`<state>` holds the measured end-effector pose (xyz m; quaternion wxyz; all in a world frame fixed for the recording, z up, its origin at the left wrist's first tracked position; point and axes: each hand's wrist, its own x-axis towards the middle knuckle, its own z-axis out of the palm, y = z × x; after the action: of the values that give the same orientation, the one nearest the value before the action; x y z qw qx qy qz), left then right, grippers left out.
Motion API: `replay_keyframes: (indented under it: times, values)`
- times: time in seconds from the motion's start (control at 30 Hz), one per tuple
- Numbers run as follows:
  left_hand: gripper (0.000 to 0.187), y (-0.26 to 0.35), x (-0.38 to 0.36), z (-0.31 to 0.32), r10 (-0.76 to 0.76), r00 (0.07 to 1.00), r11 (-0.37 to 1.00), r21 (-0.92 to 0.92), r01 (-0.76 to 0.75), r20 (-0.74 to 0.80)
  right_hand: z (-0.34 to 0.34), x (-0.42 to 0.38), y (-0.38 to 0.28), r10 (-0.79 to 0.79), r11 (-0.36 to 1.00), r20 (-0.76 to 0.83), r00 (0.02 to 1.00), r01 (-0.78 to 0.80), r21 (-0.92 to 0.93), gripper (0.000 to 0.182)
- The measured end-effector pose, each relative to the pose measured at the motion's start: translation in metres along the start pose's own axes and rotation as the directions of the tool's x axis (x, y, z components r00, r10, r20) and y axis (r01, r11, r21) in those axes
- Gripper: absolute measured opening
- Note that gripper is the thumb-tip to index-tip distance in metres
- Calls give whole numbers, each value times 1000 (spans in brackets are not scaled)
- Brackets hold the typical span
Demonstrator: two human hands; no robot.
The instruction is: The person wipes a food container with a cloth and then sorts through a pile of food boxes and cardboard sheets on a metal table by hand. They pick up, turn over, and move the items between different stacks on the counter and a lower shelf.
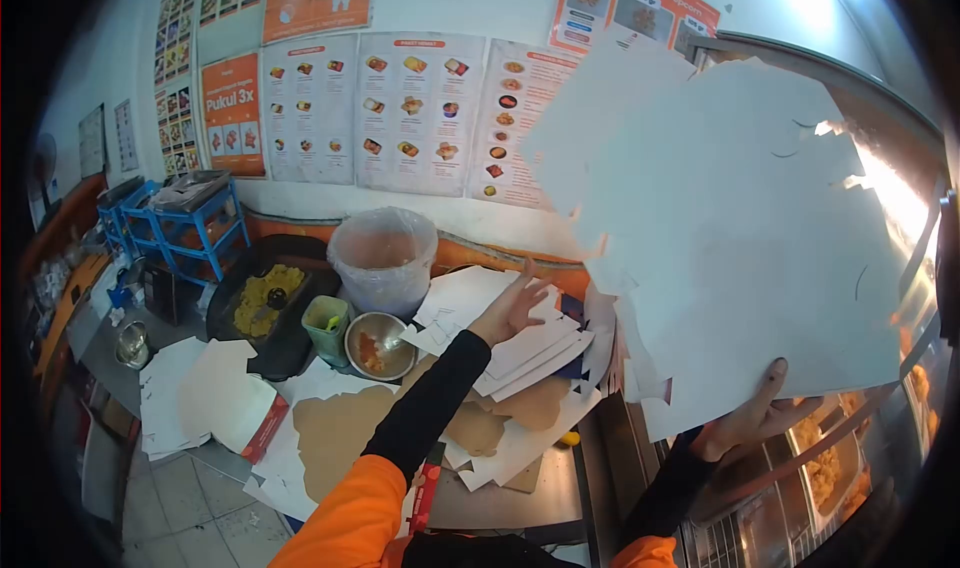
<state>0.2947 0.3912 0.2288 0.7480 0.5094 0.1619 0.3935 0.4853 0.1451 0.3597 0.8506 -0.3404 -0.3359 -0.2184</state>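
Note:
My right hand (752, 415) grips the lower edge of a large white die-cut cardboard sheet (730, 228), thumb on its face and fingers behind. The sheet is raised upright at the right and covers part of the wall and the glass case. My left hand (512, 308) is open, fingers spread, over a messy stack of white cardboard blanks (535, 368) on the counter. Brown-faced cardboard blanks (345, 438) lie below and left of that stack, partly hidden by my left sleeve. A white carton piece with a red side (238, 398) rests farther left.
Behind the blanks stand a plastic-lined bucket (385, 253), a steel bowl (378, 348) with orange-red contents, a green container (327, 330) and a black pan (225, 298) of yellow food. A blue rack (205, 233) is at back left. Fried food trays (825, 473) sit at right.

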Motion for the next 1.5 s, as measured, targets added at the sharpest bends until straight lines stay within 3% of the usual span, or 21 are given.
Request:
replay_keyframes:
  times: [0.2,0.33,0.5,0.6,0.67,0.8,0.9,0.97,1.0,1.03,1.07,1.1,1.13,1.17,1.23,1.27,1.33,1.37,1.4,1.43,1.5]
  values:
    - [65,96,-21,40,469,883,849,-286,-443,26,11,-28,31,131,970,123,984,-153,187,53]
    - [35,101,-38,23,499,780,819,-90,-567,-377,16,-66,39,245,953,279,929,-283,107,58]
    - [34,99,-72,-21,309,785,854,-208,-478,-536,10,-108,51,423,846,264,867,-482,227,62]
    - [32,109,-95,-43,383,612,828,-36,-559,-692,-16,-119,64,459,870,243,854,-488,71,62]
    - [35,109,-98,-73,506,307,742,226,-631,-806,-37,-114,71,427,896,315,847,-443,-25,59]
    - [28,97,-103,-124,619,112,684,463,-563,-777,-74,-87,75,255,962,425,869,-182,-203,41]
    - [26,54,-84,-119,621,162,779,627,-22,-767,-66,-90,73,57,966,314,948,27,-257,27]
    - [28,1,-62,-119,560,332,795,605,42,-759,-65,-98,91,-104,972,146,984,132,-192,23]
    - [37,-9,-60,-97,344,472,903,424,71,-812,-63,-97,98,-363,911,221,905,395,-118,20]
    - [50,-17,-60,-75,111,590,964,232,133,-799,-69,-94,102,-390,876,418,821,471,-108,19]
    - [50,-39,-57,-66,109,597,964,231,132,-795,-56,-88,95,-558,787,462,689,616,31,18]
    - [65,-63,-53,-61,389,501,723,593,354,-773,-40,-80,86,-706,663,472,529,727,177,18]
    - [81,-68,-50,-53,642,461,317,759,568,-613,-48,-75,80,-626,672,631,458,727,138,22]
    - [81,-65,-41,-52,645,457,318,759,568,-612,-46,-72,76,-629,671,628,458,727,142,22]
    - [101,-46,-30,-58,524,618,801,586,-124,-586,-38,-73,68,-609,668,733,302,693,269,19]
    - [101,-35,-35,-63,521,609,803,586,-111,-599,-33,-76,62,-624,652,734,268,696,301,20]
    - [109,-20,-51,-72,39,899,951,-261,-168,-437,-32,-92,55,-612,712,727,310,615,337,20]
    - [109,-9,-64,-67,44,887,949,-258,-182,-460,-29,-99,54,-604,753,713,355,546,367,20]
    - [110,0,-77,-60,21,856,953,-247,-173,-516,-25,-121,73,-637,771,541,550,456,444,14]
    - [111,12,-92,-52,1,819,957,-237,-168,-573,-28,-131,63,-454,882,651,608,411,231,14]
    - [94,31,-118,-55,64,808,929,-261,-263,-586,-25,-167,48,193,968,552,811,-248,27,30]
